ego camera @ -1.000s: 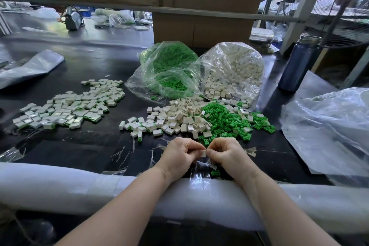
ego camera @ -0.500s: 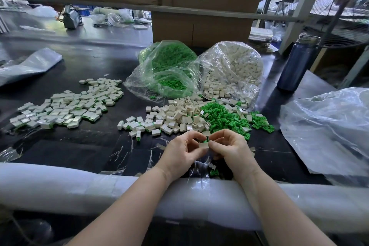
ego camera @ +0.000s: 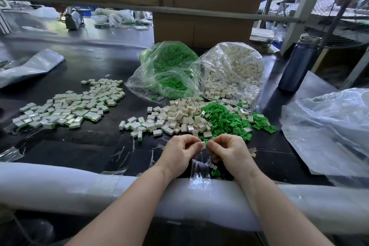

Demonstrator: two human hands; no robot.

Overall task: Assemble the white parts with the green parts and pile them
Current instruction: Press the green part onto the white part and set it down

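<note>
My left hand [ego camera: 179,151] and my right hand [ego camera: 229,152] meet fingertip to fingertip just above the table's near edge. Between them sits a small white part [ego camera: 203,145], pinched by my left thumb and finger. My right fingertips press a green part [ego camera: 206,143] against its right side; little of the green shows. Just beyond the hands lie a heap of loose white parts [ego camera: 175,118] and a heap of loose green parts [ego camera: 225,120]. A wide pile of assembled white-and-green pieces [ego camera: 65,108] spreads at the left.
Two open clear bags stand behind the heaps, one with green parts [ego camera: 169,66], one with white parts [ego camera: 233,70]. A dark blue bottle [ego camera: 299,64] stands at the right. A crumpled plastic sheet [ego camera: 331,126] covers the right side. White foam padding [ego camera: 60,183] lines the near edge.
Both hands have risen and moved slightly away from me, toward the heaps. The white part between the fingertips now shows more clearly, with the fingers less curled over it.
</note>
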